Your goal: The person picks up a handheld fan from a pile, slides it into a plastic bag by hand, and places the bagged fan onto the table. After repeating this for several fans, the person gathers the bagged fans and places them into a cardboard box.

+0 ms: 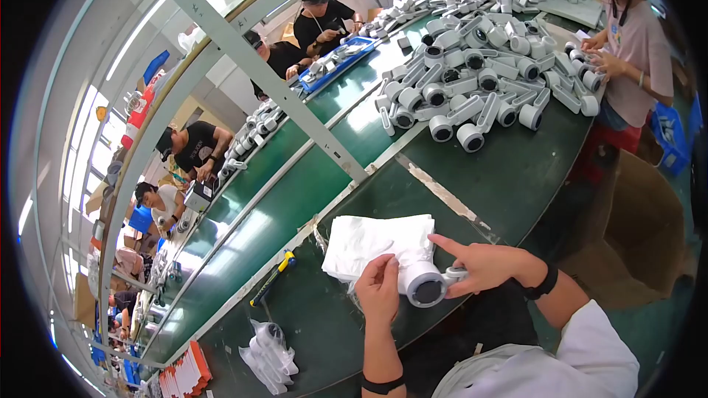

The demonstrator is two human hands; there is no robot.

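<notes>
A stack of thin white plastic bags [369, 239] lies on the green bench in front of me. At its near edge, the fingers of my left hand [379, 291] are pinched together on a white plastic bag [409, 259]. My right hand [483, 267] grips a grey-white cylindrical device [423, 284] by its short arm, index finger stretched out over the bags. The device's dark round end is turned toward me, and its far side is against the bags. Whether any of it is inside a bag, I cannot tell.
A big pile of similar devices [472, 66] covers the bench's far right. Left lie a yellow-black utility knife [273, 278], bagged devices [271, 354] and orange-white cards [186, 374]. A metal post [273, 81] rises beyond. A cardboard box [627, 228] stands right. Several people work around.
</notes>
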